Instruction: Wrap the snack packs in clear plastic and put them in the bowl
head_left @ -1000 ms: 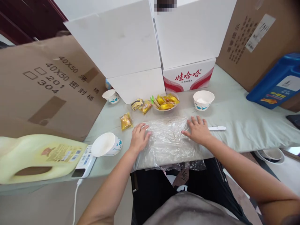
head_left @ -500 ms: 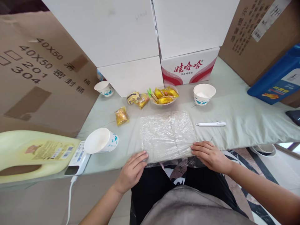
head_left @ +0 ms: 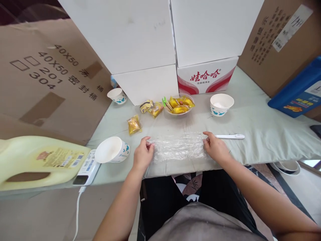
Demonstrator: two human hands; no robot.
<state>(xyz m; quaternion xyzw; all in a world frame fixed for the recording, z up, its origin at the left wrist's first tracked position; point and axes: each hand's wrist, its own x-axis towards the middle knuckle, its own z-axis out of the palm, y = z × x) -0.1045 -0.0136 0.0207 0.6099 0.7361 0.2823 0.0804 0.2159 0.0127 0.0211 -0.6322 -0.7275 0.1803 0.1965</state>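
Observation:
A clear, crinkled plastic sheet (head_left: 179, 147) lies across the cloth in front of me, folded into a narrow band. Its left end is pinched between the thumb and fingers of my left hand (head_left: 144, 152). At the right end, my right hand (head_left: 215, 146) grips the sheet the same way. Just beyond the right hand lies a slim white utility knife (head_left: 230, 136), partly hidden by that hand. A small yellow wrapped snack (head_left: 134, 125) rests beyond my left hand.
A clear bowl of yellow snack packets (head_left: 179, 113) stands beyond the sheet. Paper bowls stand at right (head_left: 220, 104), left (head_left: 111, 150) and back left (head_left: 117, 96). A pale yellow jug (head_left: 37, 160) and white power strip (head_left: 87, 170) are left, a blue bottle (head_left: 298, 93) right; boxes (head_left: 205, 75) line the back.
Both hands have moved away from me, from the near edge, bringing the sheet's near part over toward its far side. They went from lying flat to pinching its ends.

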